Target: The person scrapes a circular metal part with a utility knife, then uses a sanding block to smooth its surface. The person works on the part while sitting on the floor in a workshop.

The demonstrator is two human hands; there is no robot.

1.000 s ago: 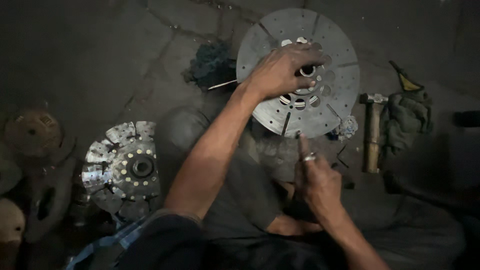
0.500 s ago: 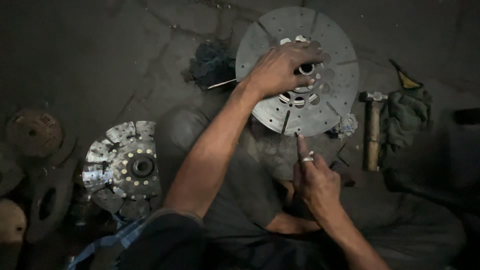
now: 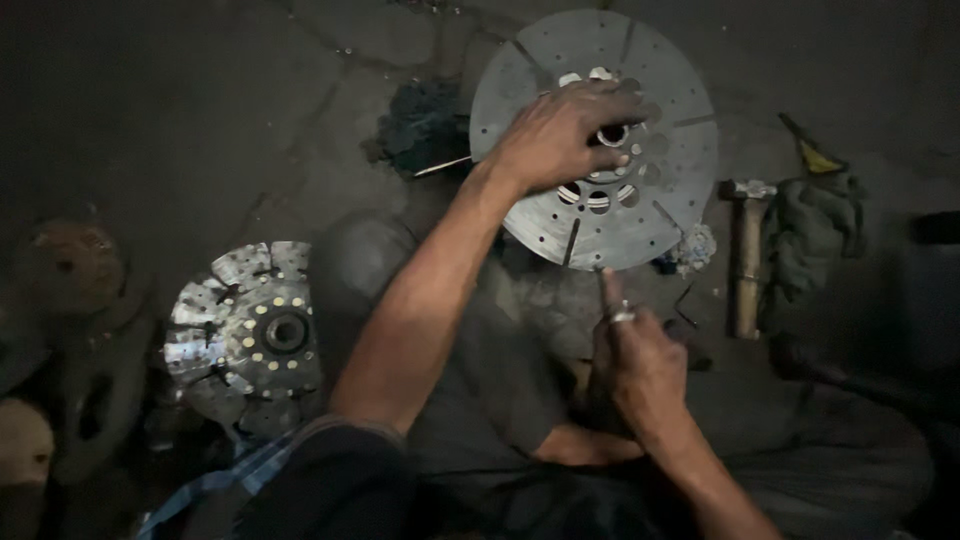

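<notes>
The left hand (image 3: 562, 135) lies spread and pressed flat over the hub of a grey slotted disc (image 3: 655, 215), which sits toward the far edge of the dark floor (image 3: 200, 110); the palm seems to pin it from turning. The right hand (image 3: 640, 365), just beside the disc's near rim, is loosely curled with its forefinger pointing up; whether it pinches anything I cannot tell. A hammer (image 3: 746, 262) and crumpled rag (image 3: 815, 240) lie right of the disc. No containers show, only a second toothed disc (image 3: 250, 335) at left
</notes>
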